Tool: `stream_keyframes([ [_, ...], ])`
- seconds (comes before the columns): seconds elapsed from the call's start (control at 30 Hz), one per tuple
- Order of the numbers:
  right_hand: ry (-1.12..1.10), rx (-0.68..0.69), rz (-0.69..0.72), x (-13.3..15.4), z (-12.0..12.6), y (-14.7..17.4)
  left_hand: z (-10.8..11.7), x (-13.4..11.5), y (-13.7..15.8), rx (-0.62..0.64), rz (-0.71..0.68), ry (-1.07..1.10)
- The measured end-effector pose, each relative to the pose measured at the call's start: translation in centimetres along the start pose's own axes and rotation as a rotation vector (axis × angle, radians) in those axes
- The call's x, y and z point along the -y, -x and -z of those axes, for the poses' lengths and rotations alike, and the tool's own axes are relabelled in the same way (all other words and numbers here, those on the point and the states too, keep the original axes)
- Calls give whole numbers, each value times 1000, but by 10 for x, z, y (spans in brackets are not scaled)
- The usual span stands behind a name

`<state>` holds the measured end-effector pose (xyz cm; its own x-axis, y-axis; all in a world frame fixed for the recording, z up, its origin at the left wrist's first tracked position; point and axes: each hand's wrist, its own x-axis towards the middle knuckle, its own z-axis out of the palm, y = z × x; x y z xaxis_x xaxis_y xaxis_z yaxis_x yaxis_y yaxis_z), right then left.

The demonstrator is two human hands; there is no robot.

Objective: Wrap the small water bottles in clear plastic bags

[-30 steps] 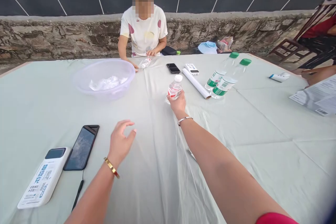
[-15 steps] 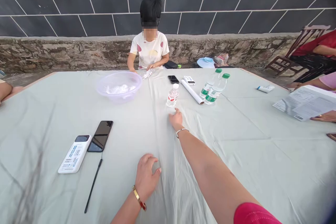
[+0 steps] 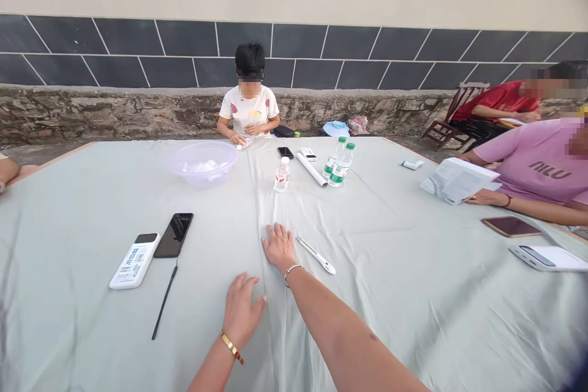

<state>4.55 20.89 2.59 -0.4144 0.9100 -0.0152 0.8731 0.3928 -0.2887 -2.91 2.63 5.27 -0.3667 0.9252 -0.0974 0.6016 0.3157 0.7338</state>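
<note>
The small bottle (image 3: pixel 282 176) stands upright with its cap on, beyond the right hand (image 3: pixel 279 246) toward the far edge of the bench (image 3: pixel 220 214), between the bowl (image 3: pixel 202 179) and the roll (image 3: pixel 312 170). As far as can be judged, its placing is done: it stands free, with neither hand touching it. The knife (image 3: pixel 316 255) lies unheld just beside the right hand, and the roll is wound up; nothing shows what else is left.

The right arm reaches from the near edge, its hand palm down, fingers a little spread, holding nothing. The left hand (image 3: pixel 243 307) sits nearer that edge, empty, fingers loosely bent and thumb wide apart; whether it touches the bench, I cannot tell.
</note>
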Motion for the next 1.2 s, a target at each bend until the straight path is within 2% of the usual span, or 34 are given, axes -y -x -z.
stream_keyframes([
  [0.2, 11, 8, 7, 0, -1, 22, 9, 22, 4, -69, 14, -44],
  [0.43, 35, 30, -26, 0, -2, 32, -14, 29, -9, -138, -21, -443],
  [0.63, 39, 44, -33, -4, 1, 41, -20, 28, -10, -94, -29, -648],
  [1.0, 95, 49, -50, -20, 1, 86, -17, 24, -9, 1, 33, -660],
  [1.2, 92, 70, -48, -20, 1, 102, -17, 27, -3, -1, 77, -664],
])
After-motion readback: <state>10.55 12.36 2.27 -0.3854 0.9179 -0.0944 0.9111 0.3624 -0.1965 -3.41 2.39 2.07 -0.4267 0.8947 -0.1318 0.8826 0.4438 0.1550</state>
